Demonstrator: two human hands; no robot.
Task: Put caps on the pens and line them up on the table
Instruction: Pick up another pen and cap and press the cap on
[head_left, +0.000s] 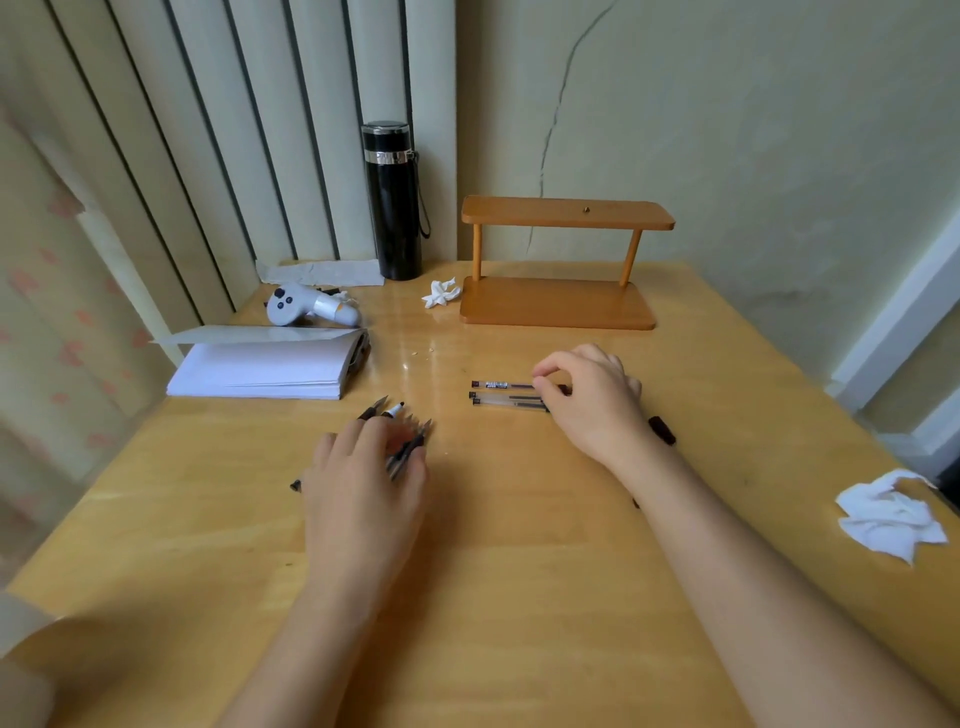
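Three clear pens (506, 393) lie side by side in a row at the table's middle, pointing left to right. My right hand (592, 397) rests over their right ends, its thumb and forefinger pinched at the far pen (501, 385). My left hand (363, 470) lies flat over a loose bunch of uncapped pens (410, 441); their tips stick out beyond my fingers, two more (382, 408) at the far side. A black cap (662, 430) lies on the table right of my right wrist. Another dark pen end (295, 486) shows left of my left hand.
A stack of white paper (260, 369) lies at the left, a grey controller (306, 306) behind it. A black flask (395, 202) and a wooden two-level shelf (561, 265) stand at the back. Crumpled tissues lie by the shelf (440, 293) and at the right edge (888, 514).
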